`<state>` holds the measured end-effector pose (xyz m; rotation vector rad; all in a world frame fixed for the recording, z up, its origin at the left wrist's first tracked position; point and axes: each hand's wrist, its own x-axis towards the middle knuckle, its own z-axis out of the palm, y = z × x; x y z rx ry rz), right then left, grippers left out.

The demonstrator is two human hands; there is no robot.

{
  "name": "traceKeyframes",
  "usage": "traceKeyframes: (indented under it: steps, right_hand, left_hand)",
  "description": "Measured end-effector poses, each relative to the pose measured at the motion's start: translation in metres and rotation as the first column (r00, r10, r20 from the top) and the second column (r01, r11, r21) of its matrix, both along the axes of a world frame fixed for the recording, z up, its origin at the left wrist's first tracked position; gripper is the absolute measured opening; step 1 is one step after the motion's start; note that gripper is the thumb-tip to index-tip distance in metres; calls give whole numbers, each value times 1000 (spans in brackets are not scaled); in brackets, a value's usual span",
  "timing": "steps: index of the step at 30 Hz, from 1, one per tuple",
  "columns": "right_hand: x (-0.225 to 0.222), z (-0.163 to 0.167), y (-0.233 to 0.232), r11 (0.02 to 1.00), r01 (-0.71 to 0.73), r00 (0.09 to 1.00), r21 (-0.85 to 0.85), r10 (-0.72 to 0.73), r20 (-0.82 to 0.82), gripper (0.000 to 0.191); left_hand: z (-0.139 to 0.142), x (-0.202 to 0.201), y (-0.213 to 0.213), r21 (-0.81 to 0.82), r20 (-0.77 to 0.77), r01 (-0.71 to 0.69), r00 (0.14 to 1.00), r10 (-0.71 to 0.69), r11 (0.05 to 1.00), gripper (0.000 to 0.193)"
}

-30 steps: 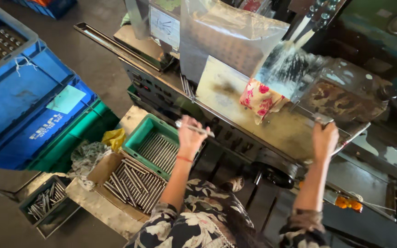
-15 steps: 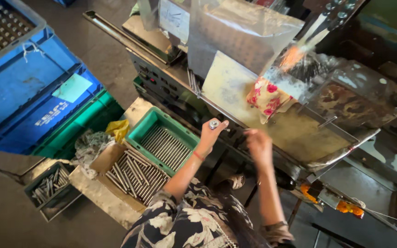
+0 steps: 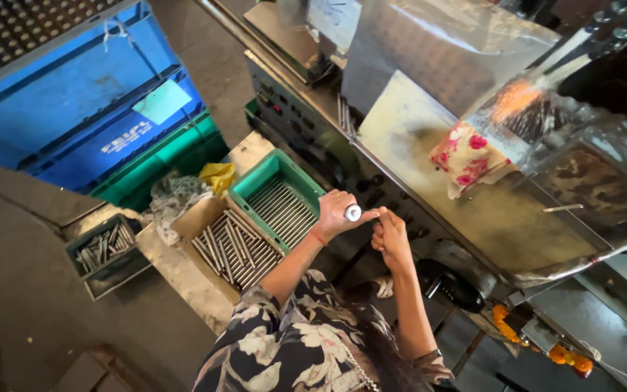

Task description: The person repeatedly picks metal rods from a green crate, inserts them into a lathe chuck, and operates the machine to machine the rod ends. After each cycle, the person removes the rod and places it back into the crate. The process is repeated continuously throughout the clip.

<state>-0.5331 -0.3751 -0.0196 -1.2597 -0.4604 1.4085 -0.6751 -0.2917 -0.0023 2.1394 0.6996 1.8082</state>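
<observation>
My left hand (image 3: 334,216) is closed around a short shiny metal rod (image 3: 353,213), held in front of the machine's edge. My right hand (image 3: 390,236) is right beside it, with its fingertips pinched at the rod's end. Just left of my hands a green tray (image 3: 244,190) holds a row of similar rods. Below it, a cardboard box (image 3: 196,218) holds several more rods.
A grinding machine with a steel table (image 3: 415,138) stands ahead, sparks (image 3: 517,101) flying at its upper right. A floral cloth (image 3: 466,156) and a loose rod (image 3: 564,208) lie on it. Blue crates (image 3: 74,94), a green crate (image 3: 175,156) and a small dark tray of rods (image 3: 103,250) sit at left.
My right hand has left the machine's right edge and come across to the rod in my left hand. My left hand has kept the rod and shifted slightly.
</observation>
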Motion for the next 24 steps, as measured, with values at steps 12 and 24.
traceKeyframes:
  steps: [12,24]
  right_hand:
    - [-66,5,20,905,263,915,333,-344,212,23]
    - [-64,8,54,765,365,849,530,-507,148,22]
  left_hand:
    - [-27,5,7,-614,449,221,887,105,757,41]
    - [-76,-52,15,-830,-192,-77,969,-155,553,26]
